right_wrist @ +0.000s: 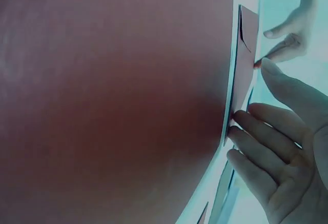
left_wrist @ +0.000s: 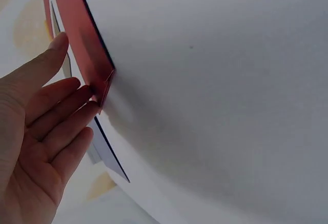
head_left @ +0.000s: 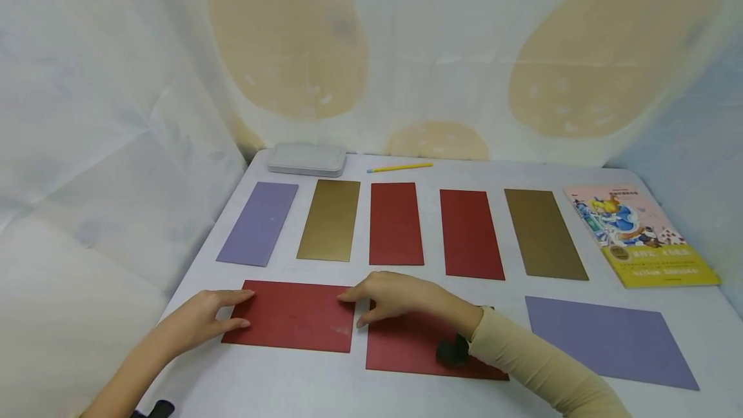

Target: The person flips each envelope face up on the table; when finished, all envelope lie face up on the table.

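Note:
A flat red rectangular card [head_left: 296, 318] lies lengthwise at the front left of the white table. At its left end, my left hand [head_left: 194, 322] has its thumb and forefinger spread over the corners; the left wrist view shows the other fingers loosely bent by the card's end [left_wrist: 84, 39]. My right hand [head_left: 400, 293] reaches across from the right, its fingertips at the same card's right end. Under the right wrist lies a second red card [head_left: 400, 350], partly hidden by the hand and sleeve. That second card [right_wrist: 102, 80] fills most of the right wrist view.
Behind, a row holds a purple card [head_left: 258, 224], a gold card [head_left: 329, 220], two red cards [head_left: 396, 224] and another gold card [head_left: 545, 234]. A purple card [head_left: 612, 342] and a picture book [head_left: 641, 234] lie right. A pencil [head_left: 400, 167] and grey case [head_left: 306, 160] are at the back.

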Tool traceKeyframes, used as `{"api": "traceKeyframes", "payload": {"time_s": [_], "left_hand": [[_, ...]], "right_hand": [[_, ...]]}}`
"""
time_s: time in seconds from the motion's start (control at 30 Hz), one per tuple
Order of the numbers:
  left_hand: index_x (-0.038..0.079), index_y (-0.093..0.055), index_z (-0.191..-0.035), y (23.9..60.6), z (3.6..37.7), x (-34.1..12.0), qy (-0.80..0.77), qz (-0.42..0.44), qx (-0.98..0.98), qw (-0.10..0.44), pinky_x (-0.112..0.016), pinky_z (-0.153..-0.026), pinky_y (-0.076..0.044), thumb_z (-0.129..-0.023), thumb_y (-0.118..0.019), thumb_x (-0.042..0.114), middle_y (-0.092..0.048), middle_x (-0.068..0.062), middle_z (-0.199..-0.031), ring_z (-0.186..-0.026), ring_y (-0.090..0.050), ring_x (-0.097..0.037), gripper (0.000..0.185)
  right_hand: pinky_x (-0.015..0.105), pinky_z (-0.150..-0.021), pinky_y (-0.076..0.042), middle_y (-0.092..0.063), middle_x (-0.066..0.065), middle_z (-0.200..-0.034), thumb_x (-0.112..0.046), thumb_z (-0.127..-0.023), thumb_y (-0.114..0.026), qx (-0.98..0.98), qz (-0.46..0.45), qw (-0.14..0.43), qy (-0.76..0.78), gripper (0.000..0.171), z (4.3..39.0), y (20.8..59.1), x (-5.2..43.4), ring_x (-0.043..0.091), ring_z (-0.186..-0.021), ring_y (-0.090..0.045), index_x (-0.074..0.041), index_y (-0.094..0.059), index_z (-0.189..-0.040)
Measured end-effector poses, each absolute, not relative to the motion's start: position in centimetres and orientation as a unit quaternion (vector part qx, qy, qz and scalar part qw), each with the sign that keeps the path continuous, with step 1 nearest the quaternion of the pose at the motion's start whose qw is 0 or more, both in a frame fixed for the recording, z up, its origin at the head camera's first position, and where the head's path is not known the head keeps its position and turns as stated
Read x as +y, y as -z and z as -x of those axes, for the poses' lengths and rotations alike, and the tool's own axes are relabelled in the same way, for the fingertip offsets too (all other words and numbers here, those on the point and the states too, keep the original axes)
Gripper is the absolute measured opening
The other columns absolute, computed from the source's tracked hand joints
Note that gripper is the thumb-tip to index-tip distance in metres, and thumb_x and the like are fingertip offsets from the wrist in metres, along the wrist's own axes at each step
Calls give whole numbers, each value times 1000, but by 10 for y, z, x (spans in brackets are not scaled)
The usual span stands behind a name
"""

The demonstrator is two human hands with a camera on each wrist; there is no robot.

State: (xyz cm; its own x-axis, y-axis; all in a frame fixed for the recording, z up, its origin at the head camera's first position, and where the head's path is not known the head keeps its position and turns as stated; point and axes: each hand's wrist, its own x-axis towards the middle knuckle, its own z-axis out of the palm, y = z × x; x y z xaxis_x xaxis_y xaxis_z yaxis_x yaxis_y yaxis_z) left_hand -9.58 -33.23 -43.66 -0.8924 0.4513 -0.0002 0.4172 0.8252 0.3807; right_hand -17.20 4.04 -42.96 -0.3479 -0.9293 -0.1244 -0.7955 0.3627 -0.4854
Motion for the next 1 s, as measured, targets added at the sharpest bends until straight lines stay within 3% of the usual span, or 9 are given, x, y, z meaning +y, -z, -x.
{"api": "traceKeyframes", "payload": {"time_s": [0.2,0.37,0.67,1.0], "left_hand": [[2,-67,-121,441,94,-334,-177,-223,958,33,-40,-86,-51,-78,-80,28,-69,-6,-115,-108,-64,-26,52],[2,-67,-122,443,94,-335,-171,-223,959,31,-40,-87,-51,-78,-80,28,-69,-6,-115,-108,-64,-26,52],[2,-67,-121,442,95,-329,-171,-258,950,-47,-42,-84,-52,-75,-83,24,-67,-11,-118,-109,-63,-31,54],[6,-63,-128,440,97,-309,-187,-261,944,-78,-50,-91,-44,-73,-85,25,-62,-12,-127,-120,-54,-37,62]], "right_hand": [[10,-83,-42,-60,-4,-130,-25,-87,-74,799,546,193,166,53,170,432,37,-1,-107,-58,-9,-58,-135],[9,-82,-42,-60,-4,-130,-24,-87,-74,800,544,191,165,53,170,433,37,-1,-107,-58,-10,-58,-135],[13,-90,-42,-58,-4,-133,-27,-88,-73,798,549,175,179,56,170,434,43,0,-116,-55,-10,-55,-138],[21,-101,-39,-53,1,-140,-29,-89,-72,808,535,148,200,61,166,422,67,10,-129,-46,-6,-50,-141]]}}
